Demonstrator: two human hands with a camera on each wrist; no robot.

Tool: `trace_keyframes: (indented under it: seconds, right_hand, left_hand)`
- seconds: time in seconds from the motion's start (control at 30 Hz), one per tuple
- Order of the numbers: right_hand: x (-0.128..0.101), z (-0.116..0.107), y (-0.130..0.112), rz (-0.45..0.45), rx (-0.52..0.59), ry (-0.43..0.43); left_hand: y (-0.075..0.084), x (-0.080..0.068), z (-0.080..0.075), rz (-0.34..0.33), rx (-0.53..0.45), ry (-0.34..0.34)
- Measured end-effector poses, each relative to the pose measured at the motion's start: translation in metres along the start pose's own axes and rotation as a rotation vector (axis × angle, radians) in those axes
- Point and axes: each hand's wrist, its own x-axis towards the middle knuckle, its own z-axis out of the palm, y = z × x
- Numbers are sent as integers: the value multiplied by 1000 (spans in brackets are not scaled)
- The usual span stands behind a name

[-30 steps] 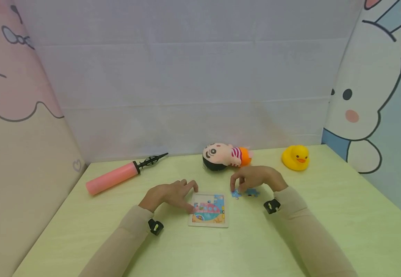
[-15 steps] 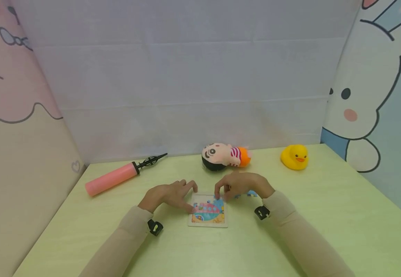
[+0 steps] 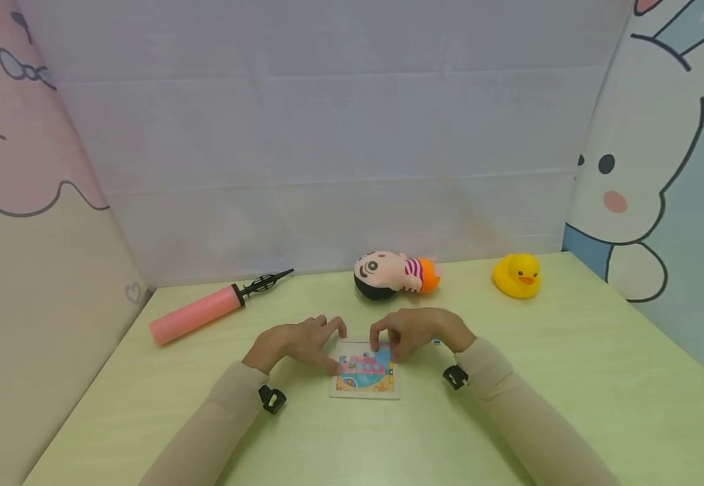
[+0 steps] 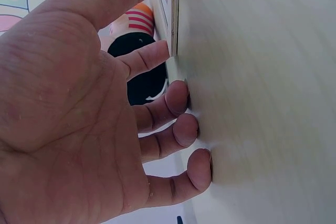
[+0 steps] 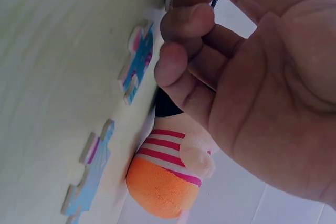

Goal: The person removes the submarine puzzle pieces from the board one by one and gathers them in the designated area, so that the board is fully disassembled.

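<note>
over the puzzle board (image 3: 365, 386), a piece is pinched in curled right hand (image 3: 415, 331) fingers; left hand (image 3: 295, 342) fingers spread, board edge steadied; tabs should be aligned before pressing.

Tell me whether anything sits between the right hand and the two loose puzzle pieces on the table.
Nothing visible does. The right hand hovers at the puzzle board, and the two loose puzzle pieces lie on bare table beside it. The plush doll lies beyond them.

The right hand (image 3: 415, 332) hides the puzzle board's (image 3: 365, 381) top right corner; whether it holds a piece is unclear.
</note>
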Motion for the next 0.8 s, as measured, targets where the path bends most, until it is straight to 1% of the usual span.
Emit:
trace_keyframes:
  seconds: [0.2,0.37,0.5,0.67,0.8]
  right_hand:
    - [1,2,-2,0,-12,2]
    - [0,1,-4,-1,-12,-1]
    - [0,1,-6,-22,-17,-4]
    - [2,1,-6,-42,-53,17]
    - [3,1,-7,-34,-52,19]
  left_hand:
    - [3,-3,-3,1,-24,-10]
    - [3,-2,-2,-3,-23,-11]
    - [2,-1,-1,-1,-30,-3]
    - [1,-1,1,1,-3,14]
    - [1,-1,0,3,-12,8]
